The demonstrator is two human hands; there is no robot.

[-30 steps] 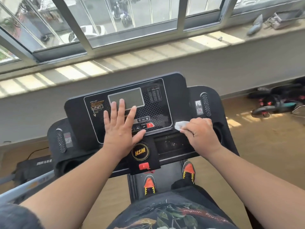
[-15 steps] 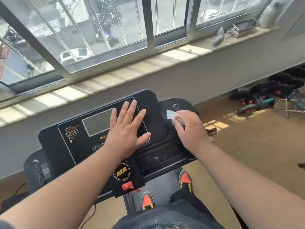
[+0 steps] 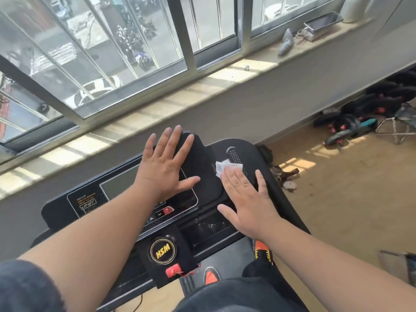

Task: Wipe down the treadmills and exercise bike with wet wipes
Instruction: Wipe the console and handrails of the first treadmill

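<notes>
The black plastic treadmill console (image 3: 202,158) at centre frame carries a grey rectangular screen (image 3: 119,185), orange lettering at its left, a red button (image 3: 167,210) and a round black badge with yellow HSM letters (image 3: 162,251). A crumpled white wet wipe (image 3: 221,167) lies on it. Orange-and-black shoes (image 3: 262,249) show at lower centre; the tan wooden floor (image 3: 337,199) fills the right.

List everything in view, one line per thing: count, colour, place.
treadmill console: one, black, centre, below the window
wet wipe: one, white, on the console's right side, under the right fingertips
safety key: one, red, console's lower edge
window sill: one, beige, behind the console
exercise gear: several pieces, black and red, floor at right
shoes: two, orange and black, on the belt
left hand: flat on the console
right hand: flat, pressing the wipe
</notes>
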